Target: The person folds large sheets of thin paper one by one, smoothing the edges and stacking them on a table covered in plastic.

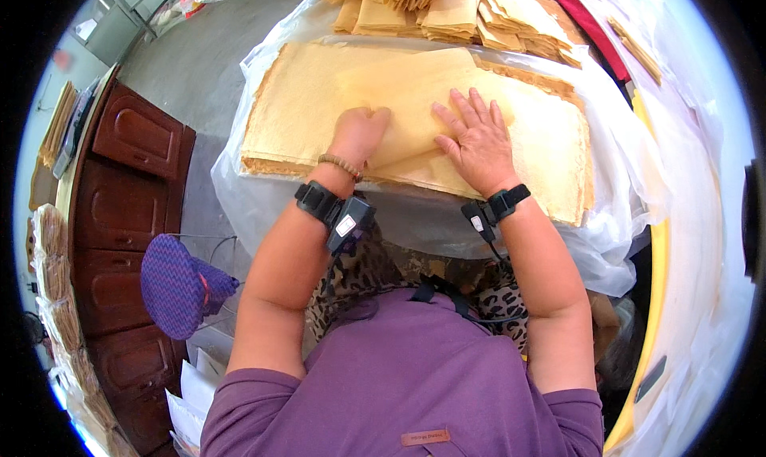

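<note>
A wide, flat stack of pale yellow sheets (546, 150) lies on white plastic in front of me, its layered edges rough and browner. Across its middle rests a single thin yellow sheet (411, 90), smooth and slightly see-through, set at a slant. My left hand (361, 134) is closed at the left side of this sheet, fingers curled under and fingertips hidden. Spread flat, my right hand (476, 138) presses on the sheet's right part with its fingers apart and nothing in them.
Folded yellow-brown sheets (447, 14) are piled beyond the stack. Clear plastic wrap (626, 178) drapes around it. To my left stand a purple woven-topped stool (171, 285) and dark red wooden cabinets (128, 194). A yellow-edged surface (658, 297) runs along my right, with a dark flat object (651, 379).
</note>
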`<act>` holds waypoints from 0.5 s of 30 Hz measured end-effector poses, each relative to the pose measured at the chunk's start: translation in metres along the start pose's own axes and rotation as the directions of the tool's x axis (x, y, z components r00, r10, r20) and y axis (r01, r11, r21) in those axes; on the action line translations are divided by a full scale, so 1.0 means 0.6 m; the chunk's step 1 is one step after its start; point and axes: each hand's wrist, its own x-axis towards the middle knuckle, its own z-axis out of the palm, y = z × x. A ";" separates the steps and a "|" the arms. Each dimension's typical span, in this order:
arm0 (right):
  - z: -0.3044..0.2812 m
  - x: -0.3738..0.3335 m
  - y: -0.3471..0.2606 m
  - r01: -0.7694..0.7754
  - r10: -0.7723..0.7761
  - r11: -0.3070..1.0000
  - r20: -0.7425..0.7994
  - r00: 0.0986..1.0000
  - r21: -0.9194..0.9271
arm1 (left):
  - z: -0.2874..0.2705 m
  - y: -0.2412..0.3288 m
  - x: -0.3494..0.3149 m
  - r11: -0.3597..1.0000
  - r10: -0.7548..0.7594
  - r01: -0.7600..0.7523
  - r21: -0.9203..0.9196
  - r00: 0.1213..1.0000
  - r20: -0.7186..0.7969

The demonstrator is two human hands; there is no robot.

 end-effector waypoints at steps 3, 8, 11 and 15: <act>0.014 0.008 0.002 -0.030 0.030 0.999 0.019 0.999 0.015 | -0.018 0.005 -0.007 0.995 0.050 -0.036 0.089 0.985 -0.166; 0.027 0.012 0.001 -0.093 0.091 0.995 0.076 0.993 0.031 | -0.009 0.017 -0.082 0.522 0.821 -0.435 0.734 0.490 -0.293; 0.033 0.008 0.004 -0.108 0.103 0.993 0.112 0.988 0.039 | 0.020 0.014 -0.117 0.320 0.774 -0.735 0.597 0.567 0.283; 0.023 0.014 0.008 -0.099 0.096 0.995 0.169 0.981 0.008 | 0.026 -0.014 -0.092 0.410 0.650 -0.652 0.638 0.699 0.296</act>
